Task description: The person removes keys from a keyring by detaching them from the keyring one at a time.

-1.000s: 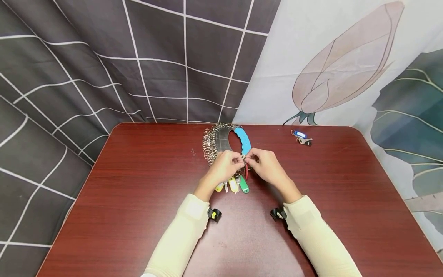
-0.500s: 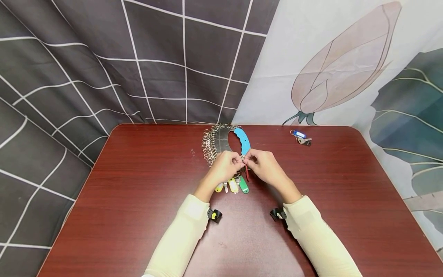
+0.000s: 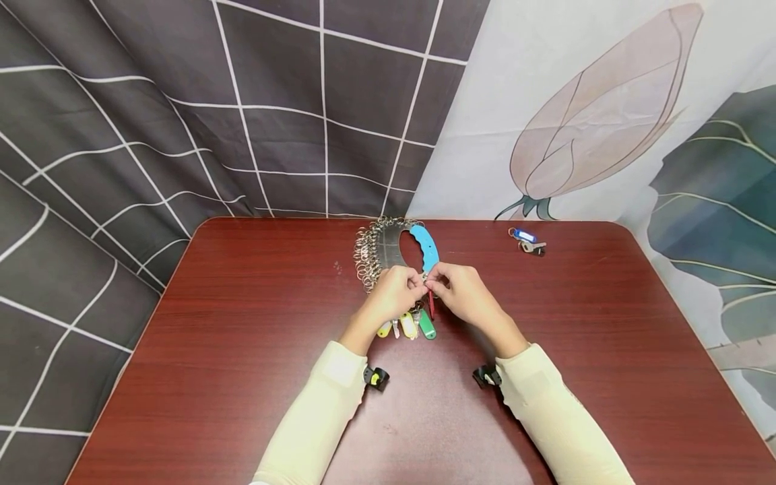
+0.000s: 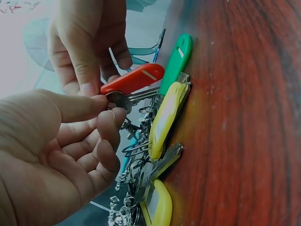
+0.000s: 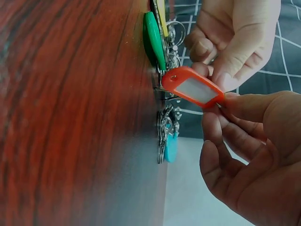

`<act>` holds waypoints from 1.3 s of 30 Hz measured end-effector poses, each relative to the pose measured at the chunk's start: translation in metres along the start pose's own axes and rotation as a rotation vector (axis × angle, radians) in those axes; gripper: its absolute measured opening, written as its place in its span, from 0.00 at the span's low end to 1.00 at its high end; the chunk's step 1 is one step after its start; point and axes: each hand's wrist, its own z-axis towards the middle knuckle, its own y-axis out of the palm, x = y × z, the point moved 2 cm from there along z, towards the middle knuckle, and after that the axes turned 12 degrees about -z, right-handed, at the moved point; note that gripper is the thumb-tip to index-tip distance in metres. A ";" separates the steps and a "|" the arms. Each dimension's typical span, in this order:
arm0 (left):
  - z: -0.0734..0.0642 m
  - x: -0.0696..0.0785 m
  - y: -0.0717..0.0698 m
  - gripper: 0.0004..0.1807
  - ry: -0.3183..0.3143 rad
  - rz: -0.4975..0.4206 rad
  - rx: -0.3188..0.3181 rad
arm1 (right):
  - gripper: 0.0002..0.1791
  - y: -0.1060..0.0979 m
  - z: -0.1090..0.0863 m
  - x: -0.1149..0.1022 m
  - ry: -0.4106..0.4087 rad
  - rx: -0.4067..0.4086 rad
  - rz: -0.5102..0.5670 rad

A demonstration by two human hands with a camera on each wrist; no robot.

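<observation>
A red key tag and its key are up between the two hands, at the near right end of a curved metal key holder. My left hand pinches at the tag's ring end beside the head of the key. From the other side my right hand pinches that same end between thumb and fingers. The fingertips mostly hide the ring there. Small metal rings line the holder's outer edge, and its handle is blue. A green key tag and yellow key tags hang close by with keys.
Toward the back right of the reddish-brown table lie a blue key tag and a key with a black head. Curtains hang along the table's back edge.
Both hands stay at the holder's near right end, with only slight finger movement. The red tag has swung a little; the holder and the other tags look nearly the same.
</observation>
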 end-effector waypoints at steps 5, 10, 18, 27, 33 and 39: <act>-0.001 0.001 -0.001 0.10 0.024 -0.017 -0.008 | 0.04 0.001 -0.001 0.001 0.030 0.004 -0.017; -0.001 0.000 -0.001 0.09 0.035 -0.016 -0.016 | 0.04 0.002 0.000 0.003 0.069 0.006 -0.042; -0.001 0.002 0.000 0.09 0.052 0.024 -0.013 | 0.05 0.002 -0.001 0.004 0.124 -0.007 -0.062; -0.001 0.003 0.004 0.09 0.060 0.057 -0.017 | 0.06 0.004 -0.001 0.004 0.172 -0.026 -0.059; 0.000 0.001 0.006 0.09 0.053 0.069 -0.034 | 0.05 0.005 -0.001 0.004 0.129 -0.036 -0.023; 0.001 -0.001 0.007 0.09 0.027 0.045 -0.017 | 0.04 0.003 0.001 0.005 0.104 -0.029 -0.022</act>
